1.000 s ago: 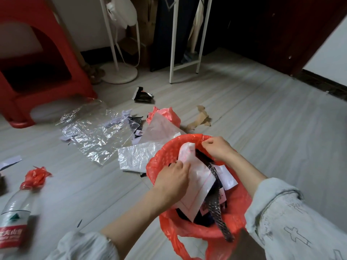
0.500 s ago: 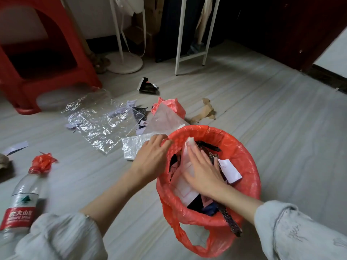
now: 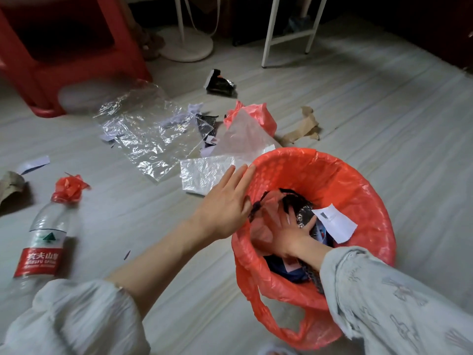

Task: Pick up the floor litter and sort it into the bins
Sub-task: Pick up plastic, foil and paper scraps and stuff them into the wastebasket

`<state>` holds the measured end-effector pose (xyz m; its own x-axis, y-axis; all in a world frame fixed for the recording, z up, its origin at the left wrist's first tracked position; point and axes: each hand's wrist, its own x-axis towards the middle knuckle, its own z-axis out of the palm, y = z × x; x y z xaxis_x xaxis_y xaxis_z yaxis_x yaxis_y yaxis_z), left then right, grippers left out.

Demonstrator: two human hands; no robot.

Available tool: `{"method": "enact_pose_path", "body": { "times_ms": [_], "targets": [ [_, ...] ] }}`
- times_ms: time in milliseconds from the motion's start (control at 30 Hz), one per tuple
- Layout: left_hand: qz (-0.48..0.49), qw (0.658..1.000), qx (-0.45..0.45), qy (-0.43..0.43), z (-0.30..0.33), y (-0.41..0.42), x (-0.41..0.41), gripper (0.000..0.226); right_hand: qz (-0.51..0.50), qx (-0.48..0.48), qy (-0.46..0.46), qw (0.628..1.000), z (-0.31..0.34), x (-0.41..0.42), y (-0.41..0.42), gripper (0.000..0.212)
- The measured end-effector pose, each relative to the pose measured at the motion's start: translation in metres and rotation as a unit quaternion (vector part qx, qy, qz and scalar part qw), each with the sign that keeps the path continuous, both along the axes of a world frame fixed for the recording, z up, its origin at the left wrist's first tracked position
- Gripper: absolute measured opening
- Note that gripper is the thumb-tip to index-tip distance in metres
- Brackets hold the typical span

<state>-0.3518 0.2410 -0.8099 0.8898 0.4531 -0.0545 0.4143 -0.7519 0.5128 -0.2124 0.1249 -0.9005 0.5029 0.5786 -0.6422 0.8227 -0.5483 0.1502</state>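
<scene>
The white paper has been pushed down into the red-lined bin (image 3: 358,180) under the flat, spread right hand (image 3: 286,234), the left hand (image 3: 225,208) lifted empty, fingers straight, silver foil bag (image 3: 204,172) just beyond its fingertips.

I see the bin (image 3: 363,201) on the floor (image 3: 384,119) at my right. My right hand (image 3: 286,234) is inside it, on the litter. My left hand (image 3: 225,208) is just left of its rim. A bottle (image 3: 43,239) lies far left. A plastic sheet (image 3: 146,134) lies behind my left hand.
</scene>
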Motion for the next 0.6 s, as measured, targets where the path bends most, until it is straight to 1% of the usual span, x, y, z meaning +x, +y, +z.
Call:
{"method": "enact_pose_path", "body": {
  "times_ms": [200,333,467,500,567,600],
  "targets": [
    [0.011,1.0,-0.016,0.023,-0.007,-0.002,-0.003,0.063,0.043,-0.011,-0.003,0.999,-0.013,-0.002,-0.002,0.094],
    [0.016,1.0,-0.017,0.018,-0.009,0.004,-0.001,0.061,0.026,-0.006,0.001,1.0,-0.002,-0.001,0.004,0.092],
    [0.028,0.999,-0.021,0.014,-0.011,0.005,0.0,0.062,0.03,-0.016,0.056,0.998,0.008,0.015,0.023,0.091],
    [0.027,0.999,-0.027,0.018,-0.011,0.005,-0.001,0.062,0.038,-0.017,0.07,0.997,0.016,0.018,0.026,0.085],
    [0.02,0.999,-0.035,0.025,-0.013,0.004,-0.001,0.06,0.039,-0.007,0.092,0.995,0.037,0.02,0.026,0.061],
    [0.016,0.999,-0.039,0.023,-0.012,0.004,-0.001,0.058,0.03,0.012,0.094,0.995,0.047,0.021,0.026,0.052]
  ]
}}
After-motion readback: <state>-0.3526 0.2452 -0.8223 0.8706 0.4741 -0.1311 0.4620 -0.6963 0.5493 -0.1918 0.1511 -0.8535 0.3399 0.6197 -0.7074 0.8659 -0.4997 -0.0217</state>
